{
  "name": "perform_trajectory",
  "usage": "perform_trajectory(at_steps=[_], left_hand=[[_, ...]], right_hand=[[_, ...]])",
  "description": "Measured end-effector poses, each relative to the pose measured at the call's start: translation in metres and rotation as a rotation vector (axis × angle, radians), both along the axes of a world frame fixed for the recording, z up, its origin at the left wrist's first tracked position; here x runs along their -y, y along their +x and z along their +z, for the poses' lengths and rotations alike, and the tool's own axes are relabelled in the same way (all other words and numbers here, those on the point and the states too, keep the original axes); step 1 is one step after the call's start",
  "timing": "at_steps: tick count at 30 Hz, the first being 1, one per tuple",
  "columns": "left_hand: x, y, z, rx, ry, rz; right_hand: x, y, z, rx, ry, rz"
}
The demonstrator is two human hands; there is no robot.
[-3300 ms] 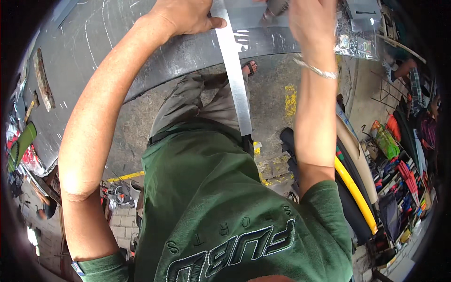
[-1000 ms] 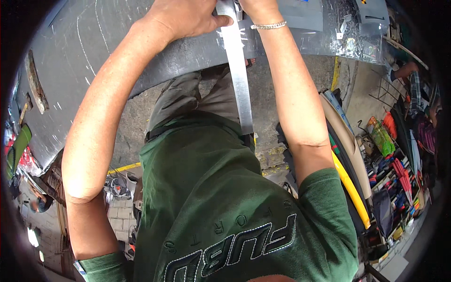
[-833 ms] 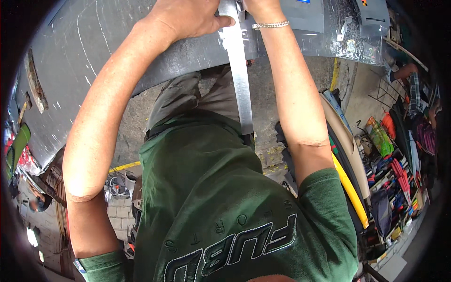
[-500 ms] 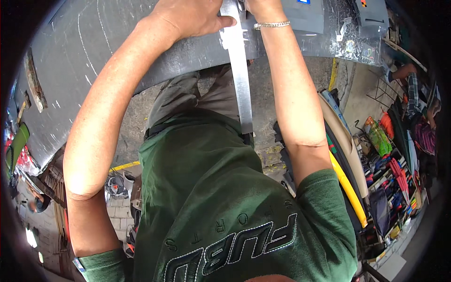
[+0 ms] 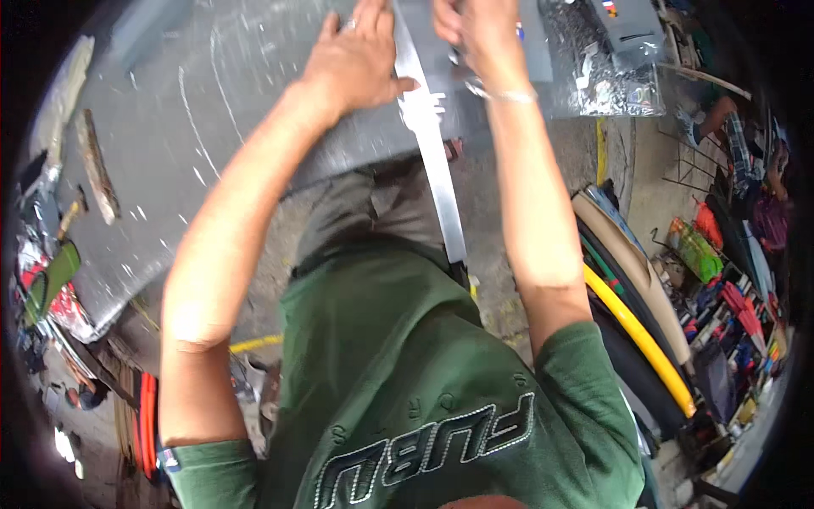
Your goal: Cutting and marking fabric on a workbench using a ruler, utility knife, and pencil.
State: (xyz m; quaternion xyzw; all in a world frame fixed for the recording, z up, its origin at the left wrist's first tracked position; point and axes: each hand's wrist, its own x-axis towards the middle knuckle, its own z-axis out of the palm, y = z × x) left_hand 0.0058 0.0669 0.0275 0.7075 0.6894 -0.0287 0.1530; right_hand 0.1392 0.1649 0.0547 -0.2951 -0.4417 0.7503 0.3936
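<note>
A long metal ruler (image 5: 440, 182) lies across a dark grey sheet on the table (image 5: 203, 110), with its near end jutting past the edge towards my body. My left hand (image 5: 353, 72) is flat on the left of the ruler, fingers stretched out, its thumb resting on the metal. To the right of the ruler, my right hand (image 5: 485, 42) is curled, with a bracelet (image 5: 509, 96) at the wrist. A small shiny bit shows beneath its fingers, but blur hides what it belongs to.
Clear plastic (image 5: 598, 72) covers the table's right part. A wooden stick (image 5: 97, 165) lies at the left. Long rolls, one yellow (image 5: 640, 339), lean at my right beside shelves of umbrellas and mixed goods (image 5: 729, 331). Another person's leg (image 5: 722, 114) shows at far right.
My left hand has flattened and spread its fingers beside the ruler. My right hand has come away from the ruler slightly to the right. The whole view has shifted a little.
</note>
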Motion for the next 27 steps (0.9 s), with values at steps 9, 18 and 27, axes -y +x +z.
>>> perform_trajectory(at_steps=[9,18,27], left_hand=[[0.009,-0.007,0.0,0.015,-0.057,0.006],[-0.033,0.017,0.042,-0.137,0.064,-0.126],[-0.111,0.102,0.009,-0.025,0.309,-0.66]], right_hand=[[-0.004,0.124,0.153,0.506,0.504,-0.404],[0.106,0.223,0.055,-0.299,-0.2,-0.316],[0.195,0.164,-0.029,1.06,-0.043,-0.042]])
